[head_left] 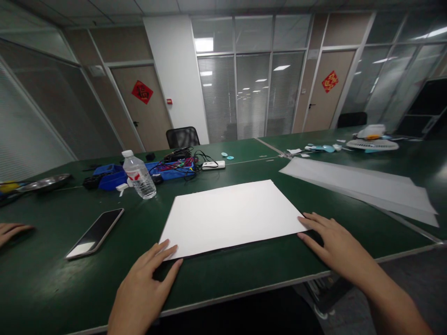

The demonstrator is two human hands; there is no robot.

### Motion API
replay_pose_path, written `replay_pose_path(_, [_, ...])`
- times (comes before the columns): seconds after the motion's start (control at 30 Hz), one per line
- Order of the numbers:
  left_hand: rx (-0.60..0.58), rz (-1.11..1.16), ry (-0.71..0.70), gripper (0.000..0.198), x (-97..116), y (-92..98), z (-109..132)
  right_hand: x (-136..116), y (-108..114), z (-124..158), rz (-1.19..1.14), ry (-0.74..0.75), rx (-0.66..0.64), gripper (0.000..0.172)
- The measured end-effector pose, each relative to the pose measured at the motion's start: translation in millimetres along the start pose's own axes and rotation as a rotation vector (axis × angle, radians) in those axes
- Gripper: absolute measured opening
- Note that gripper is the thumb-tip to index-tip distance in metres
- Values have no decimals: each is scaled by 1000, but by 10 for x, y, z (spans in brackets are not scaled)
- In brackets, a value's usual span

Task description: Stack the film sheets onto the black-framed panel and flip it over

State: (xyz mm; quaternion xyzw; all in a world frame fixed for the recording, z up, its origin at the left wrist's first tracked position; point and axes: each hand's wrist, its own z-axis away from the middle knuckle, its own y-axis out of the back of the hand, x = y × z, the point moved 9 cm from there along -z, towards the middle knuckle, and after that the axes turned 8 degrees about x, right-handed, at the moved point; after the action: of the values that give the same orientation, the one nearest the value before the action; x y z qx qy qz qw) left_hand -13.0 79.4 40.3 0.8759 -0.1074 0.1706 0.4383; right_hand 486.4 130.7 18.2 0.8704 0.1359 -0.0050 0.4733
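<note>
Left hand [139, 286] and right hand [335, 244] are seen loosely spread, placed at near corners of paper [230, 216], which is laid flat on table [244, 270] between them; paper is best steadied by light, even pressure from both sides, so that buckling is avoided

Fingers of the left hand [141, 281] and right hand [335, 242] touched white paper [230, 217] at its near corners. Left of the left fingers lay a phone [96, 234]; beyond them, a bottle [140, 179]; beyond the right fingers, pale sheets [359, 187].

Phone [95, 233] left of paper [232, 216]
</note>
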Motion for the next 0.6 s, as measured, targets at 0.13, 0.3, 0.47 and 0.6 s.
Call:
replay_pose_path(0.13, [-20,4,-19,42,19,-23,0,-12,33,-4,-24,25,-18,56])
replay_pose_path(0.3, [-32,-12,-5,41,1,-50,12,436,-24,-280,-7,-23,-90,63])
replay_pose_path(0.47, [-51,-19,11,36,-47,-72,11,1632,-194,-733,225,-269,-213,93])
replay_pose_path(0.6, [-49,-11,-3,37,-28,-54,-7,2382,-221,-987,293,-296,-222,92])
